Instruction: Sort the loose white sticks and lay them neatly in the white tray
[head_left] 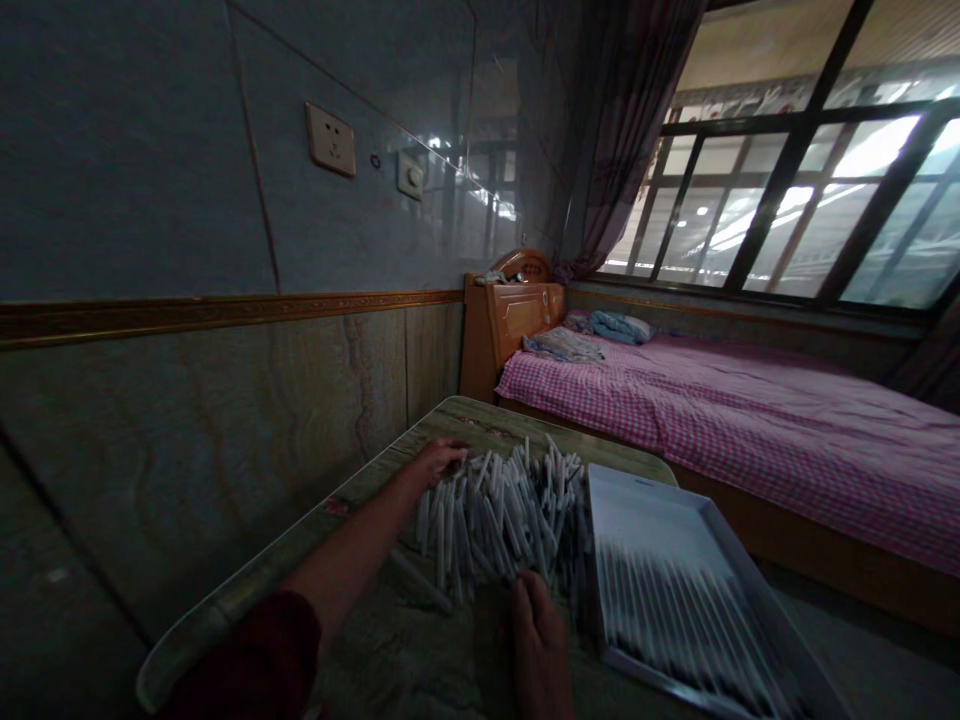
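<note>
A heap of slim whitish sticks [502, 510], like pens or tubes, lies on a patterned table [420, 670]. At the heap's far left edge is my left hand [441, 460], its fingers drawn together by the stick ends; what they hold, if anything, is too small to make out. My right hand [538, 630] is closed at the near edge of the heap, thumb and finger together, with its grip hidden. One loose stick [421, 580] lies apart at the near left. To the right, a shallow white box [651, 500] holds a row of similar sticks side by side.
A tiled wall [202, 390] runs along the table's left side. Beyond the table stands a bed [720, 400] with a pink checked sheet and a wooden headboard [517, 320]. A window [780, 200] and dark curtain [622, 120] are behind it.
</note>
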